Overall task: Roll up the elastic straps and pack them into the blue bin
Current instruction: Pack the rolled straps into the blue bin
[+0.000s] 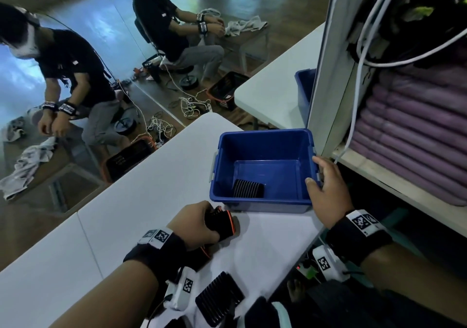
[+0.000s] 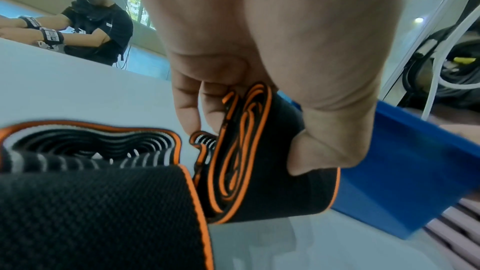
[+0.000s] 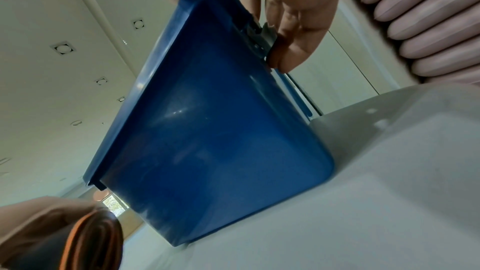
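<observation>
**Roll may spring open on the way to the bin**

The left hand has its fingers curled round a rolled strap, black with orange edging, held just above the table beside the blue bin. The right hand steadies the bin, fingers hooked on its side rim by the latch. One rolled strap already lies inside. The coil looks loose and oval; if the grip slackens during the lift, the elastic could unwind. A loose strap lies right against the roll and could be dragged along. Pulling the bin carelessly could tip it.
</observation>
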Available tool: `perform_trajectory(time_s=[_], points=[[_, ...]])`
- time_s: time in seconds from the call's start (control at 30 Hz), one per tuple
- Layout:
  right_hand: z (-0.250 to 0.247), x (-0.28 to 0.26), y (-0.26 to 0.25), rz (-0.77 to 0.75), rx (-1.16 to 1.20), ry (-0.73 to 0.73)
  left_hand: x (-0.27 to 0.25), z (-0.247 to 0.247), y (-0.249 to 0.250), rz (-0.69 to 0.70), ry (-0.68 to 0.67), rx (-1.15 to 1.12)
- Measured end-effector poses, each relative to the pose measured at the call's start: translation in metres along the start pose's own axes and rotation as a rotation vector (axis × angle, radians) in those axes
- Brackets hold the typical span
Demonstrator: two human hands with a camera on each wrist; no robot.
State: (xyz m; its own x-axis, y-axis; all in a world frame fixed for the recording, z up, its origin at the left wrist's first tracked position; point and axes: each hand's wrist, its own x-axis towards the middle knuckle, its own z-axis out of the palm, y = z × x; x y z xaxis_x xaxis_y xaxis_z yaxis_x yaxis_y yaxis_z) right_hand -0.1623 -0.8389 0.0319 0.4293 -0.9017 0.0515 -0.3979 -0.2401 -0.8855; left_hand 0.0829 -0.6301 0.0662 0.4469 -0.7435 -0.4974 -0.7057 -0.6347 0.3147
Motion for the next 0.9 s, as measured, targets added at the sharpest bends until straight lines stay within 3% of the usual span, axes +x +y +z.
perform_trajectory(time_s=[0.17,0.4,0.6,0.9], points=[[0.002,0.0,0.001,0.001,0.021,0.011,-0.039,-0.036,-0.009,-0.003,0.072,-0.088],[0.005,0.001,0.012,-0.038,0.019,0.021,-0.064,-0.123,0.039,0.11,0.2,-0.101],[0.006,0.002,0.014,-0.054,0.011,0.005,-0.005,-0.15,0.097,0.228,0.216,-0.022],[0.007,0.0,0.011,-0.09,0.012,0.01,0.116,-0.101,0.144,0.261,0.043,0.4]])
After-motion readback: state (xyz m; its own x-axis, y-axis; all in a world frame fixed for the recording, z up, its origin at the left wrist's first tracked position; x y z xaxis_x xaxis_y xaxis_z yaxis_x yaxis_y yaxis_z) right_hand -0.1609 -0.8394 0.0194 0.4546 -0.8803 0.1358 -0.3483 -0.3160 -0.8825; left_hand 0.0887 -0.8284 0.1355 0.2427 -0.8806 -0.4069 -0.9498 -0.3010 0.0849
